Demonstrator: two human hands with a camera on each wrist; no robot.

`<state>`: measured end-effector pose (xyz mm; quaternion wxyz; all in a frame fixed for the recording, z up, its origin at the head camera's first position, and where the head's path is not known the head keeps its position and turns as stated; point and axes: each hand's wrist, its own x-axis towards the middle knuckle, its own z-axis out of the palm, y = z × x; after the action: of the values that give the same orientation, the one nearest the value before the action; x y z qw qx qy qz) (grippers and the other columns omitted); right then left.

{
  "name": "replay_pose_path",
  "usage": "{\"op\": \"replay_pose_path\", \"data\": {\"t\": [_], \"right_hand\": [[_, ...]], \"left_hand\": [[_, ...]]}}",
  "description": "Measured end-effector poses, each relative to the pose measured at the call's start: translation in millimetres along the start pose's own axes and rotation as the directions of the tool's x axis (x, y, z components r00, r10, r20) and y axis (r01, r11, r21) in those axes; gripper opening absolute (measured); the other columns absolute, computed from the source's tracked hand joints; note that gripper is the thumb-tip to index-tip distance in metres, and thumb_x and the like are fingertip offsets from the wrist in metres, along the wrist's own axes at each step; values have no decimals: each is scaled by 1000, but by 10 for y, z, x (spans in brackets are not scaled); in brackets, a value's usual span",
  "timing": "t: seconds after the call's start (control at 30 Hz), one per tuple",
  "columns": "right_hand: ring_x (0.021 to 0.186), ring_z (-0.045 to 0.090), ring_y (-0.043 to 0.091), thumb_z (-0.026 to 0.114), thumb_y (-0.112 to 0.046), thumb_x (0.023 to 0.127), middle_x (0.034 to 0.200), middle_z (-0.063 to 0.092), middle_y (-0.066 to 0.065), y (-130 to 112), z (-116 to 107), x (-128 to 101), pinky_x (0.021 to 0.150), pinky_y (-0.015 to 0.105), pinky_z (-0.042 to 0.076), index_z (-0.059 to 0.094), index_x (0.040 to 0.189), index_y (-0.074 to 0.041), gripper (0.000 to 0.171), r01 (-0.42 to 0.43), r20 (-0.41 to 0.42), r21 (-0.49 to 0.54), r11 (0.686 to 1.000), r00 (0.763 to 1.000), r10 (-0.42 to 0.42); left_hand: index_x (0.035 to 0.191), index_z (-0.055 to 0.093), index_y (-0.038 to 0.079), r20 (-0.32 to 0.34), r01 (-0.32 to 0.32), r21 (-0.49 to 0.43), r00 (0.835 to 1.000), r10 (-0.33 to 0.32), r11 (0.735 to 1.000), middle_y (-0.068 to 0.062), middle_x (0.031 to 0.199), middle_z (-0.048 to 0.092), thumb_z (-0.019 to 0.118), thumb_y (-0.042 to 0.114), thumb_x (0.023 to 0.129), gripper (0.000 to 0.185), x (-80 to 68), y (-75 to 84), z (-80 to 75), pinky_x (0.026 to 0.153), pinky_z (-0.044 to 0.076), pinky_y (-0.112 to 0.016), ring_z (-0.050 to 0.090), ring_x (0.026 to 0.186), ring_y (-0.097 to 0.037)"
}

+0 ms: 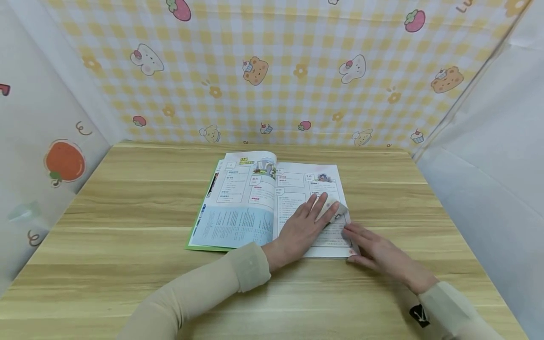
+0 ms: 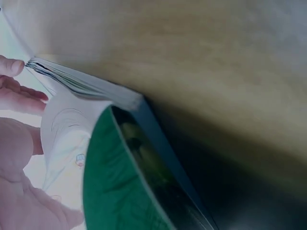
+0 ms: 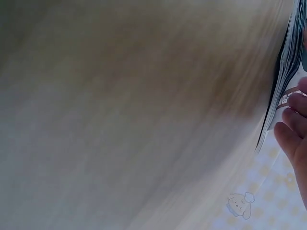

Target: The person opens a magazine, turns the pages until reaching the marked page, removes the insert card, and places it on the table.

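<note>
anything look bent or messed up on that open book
Yes: the lower right corner of the book's right page is folded over, not flat. The left hand presses on the fold; the right hand touches the page edge beside it.

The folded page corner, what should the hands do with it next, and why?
Probably press the crease flat. The left hand rests with straight fingers on the white folded page corner of the open picture magazine, which still stands up a little; the right hand touches the page edge beside it.

Head view bright, evenly lit, edges bowed; both wrist views dim, blurred, out of focus.
</note>
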<state>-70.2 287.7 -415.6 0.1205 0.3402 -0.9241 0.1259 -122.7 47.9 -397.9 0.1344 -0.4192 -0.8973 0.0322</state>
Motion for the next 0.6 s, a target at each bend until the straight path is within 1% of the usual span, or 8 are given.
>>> {"op": "replay_pose_path", "data": {"t": [0.07, 0.1, 0.17, 0.23, 0.33, 0.43, 0.53, 0.6], "right_hand": [[116, 56, 35, 76, -27, 77, 129, 57, 19, -5, 1, 1, 90, 42, 48, 60, 122, 3, 56, -16, 36, 6, 1000, 999, 15], [116, 56, 35, 76, -26, 77, 129, 56, 20, -9, -1, 3, 89, 44, 49, 60, 122, 3, 56, -26, 54, 13, 1000, 998, 25], [116, 55, 36, 75, -26, 79, 130, 56, 20, -14, -8, 4, 88, 46, 49, 60, 122, 3, 54, -48, 86, 25, 999, 995, 46], [117, 55, 37, 74, -25, 80, 131, 55, 21, -18, -18, 10, 88, 46, 49, 60, 122, 3, 52, -65, 109, 36, 997, 992, 61], [118, 54, 37, 73, -25, 81, 132, 54, 20, -18, -27, 17, 89, 46, 49, 60, 122, 2, 52, -82, 128, 48, 995, 989, 75], [119, 53, 37, 73, -26, 81, 132, 54, 20, -14, -28, 20, 90, 46, 48, 61, 122, 2, 51, -90, 136, 56, 994, 987, 82], [120, 53, 37, 73, -26, 81, 132, 54, 19, -10, -27, 17, 91, 46, 48, 61, 122, 2, 51, -98, 145, 62, 993, 985, 88], [120, 52, 37, 72, -27, 82, 133, 54, 19, -10, -30, 19, 91, 45, 48, 61, 122, 1, 50, -103, 153, 68, 992, 984, 91]], "left_hand": [[153, 9, 18, -17, 6, 50, 1000, -5, 999, -15, 158, 4, 48, 9, 97, 69, -5, -10, 6, 114, 24, -37, 11, 145, -31], [153, 9, 19, -23, 8, 73, 1000, -6, 997, -15, 158, 4, 49, 10, 96, 69, -8, -16, 12, 115, 22, -38, 9, 145, -32], [153, 11, 21, -23, 4, 113, 1000, -1, 994, -12, 158, 3, 48, 10, 97, 68, -15, -26, 15, 116, 17, -40, 5, 145, -32], [152, 15, 24, -5, -13, 141, 1000, 14, 990, -7, 159, 4, 47, 11, 97, 65, -26, -34, 13, 117, 13, -41, 3, 146, -31], [150, 24, 28, 65, -65, 181, 996, 54, 981, -2, 159, 7, 45, 14, 99, 57, -45, -37, -4, 117, 11, -40, 3, 146, -29], [145, 36, 28, 150, -117, 216, 985, 85, 969, 1, 158, 13, 41, 19, 100, 46, -62, -35, -13, 117, 13, -37, 7, 146, -27], [141, 44, 25, 205, -131, 213, 975, 86, 968, 2, 156, 21, 40, 21, 101, 41, -76, -38, -18, 116, 16, -35, 14, 145, -24], [140, 46, 23, 213, -121, 205, 974, 77, 971, 3, 154, 27, 39, 22, 101, 39, -89, -45, -21, 116, 17, -34, 19, 144, -23]]}}
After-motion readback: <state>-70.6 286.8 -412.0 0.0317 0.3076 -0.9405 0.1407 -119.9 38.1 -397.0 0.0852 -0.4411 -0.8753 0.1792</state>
